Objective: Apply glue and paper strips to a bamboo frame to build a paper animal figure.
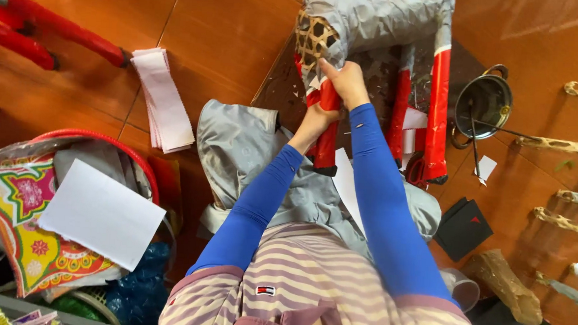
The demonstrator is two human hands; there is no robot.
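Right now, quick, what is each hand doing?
Left hand: closed around the red paper-covered leg of the grey paper-wrapped woven animal frame.
Right hand: fingers pressing the same leg near its top.

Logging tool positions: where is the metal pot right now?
In the head view, the metal pot sits on the floor at upper right, just right of the red-legged paper figure.

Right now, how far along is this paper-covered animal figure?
The body already wears grey paper, and two far legs are wrapped red. In hand: the left hand and right hand press red paper onto a near leg. Left: bare woven frame shows at one end, and a stack of paper strips lies beside it, unused.
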